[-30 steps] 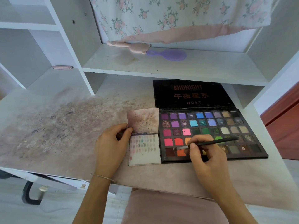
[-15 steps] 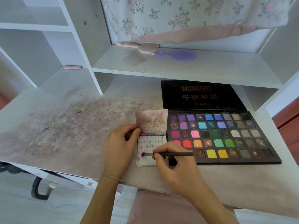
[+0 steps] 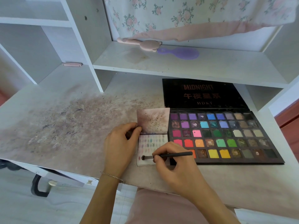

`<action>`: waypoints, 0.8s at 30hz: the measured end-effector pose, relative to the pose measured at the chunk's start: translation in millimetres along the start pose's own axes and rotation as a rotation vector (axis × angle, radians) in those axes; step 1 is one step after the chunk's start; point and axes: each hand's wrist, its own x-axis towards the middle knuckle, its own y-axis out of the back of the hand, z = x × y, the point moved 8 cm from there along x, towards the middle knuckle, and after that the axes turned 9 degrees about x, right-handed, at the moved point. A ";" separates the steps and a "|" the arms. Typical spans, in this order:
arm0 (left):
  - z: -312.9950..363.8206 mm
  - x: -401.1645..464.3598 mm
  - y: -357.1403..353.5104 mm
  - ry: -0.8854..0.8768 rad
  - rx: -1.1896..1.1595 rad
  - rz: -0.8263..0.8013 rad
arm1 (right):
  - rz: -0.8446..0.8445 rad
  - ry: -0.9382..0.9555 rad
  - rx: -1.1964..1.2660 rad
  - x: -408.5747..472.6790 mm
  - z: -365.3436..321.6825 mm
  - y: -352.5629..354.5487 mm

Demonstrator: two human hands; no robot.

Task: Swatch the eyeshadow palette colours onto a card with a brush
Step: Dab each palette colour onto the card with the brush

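An open black eyeshadow palette point(image 3: 224, 138) with several rows of coloured pans lies on the desk, its lid point(image 3: 202, 94) leaning back. Just left of it lies a small folded white card point(image 3: 152, 143) carrying several rows of colour swatches, its stained upper flap standing up. My left hand point(image 3: 120, 146) pinches the card's left edge at the fold. My right hand point(image 3: 174, 165) grips a thin black brush point(image 3: 169, 155). The brush tip presses on the card's lower left corner.
The desk top point(image 3: 64, 126) is stained with powder on the left. A shelf point(image 3: 161, 67) above holds a pink hand mirror point(image 3: 145, 43) and a purple hairbrush point(image 3: 182, 53). A floral cloth point(image 3: 194, 15) hangs behind. A pink cushion point(image 3: 161, 209) sits below the desk edge.
My right hand carried the brush from the palette's lower left pans over to the card. Its tip now rests on the card's lower left corner. My left hand stayed on the card.
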 end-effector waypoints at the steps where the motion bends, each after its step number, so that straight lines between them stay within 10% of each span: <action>1: -0.1 -0.1 0.2 0.000 -0.001 0.001 | -0.006 -0.002 -0.002 -0.2 -0.1 -0.4; 24: 0.1 0.4 0.4 -0.009 0.008 0.010 | -0.001 -0.021 -0.013 1.8 1.9 -0.3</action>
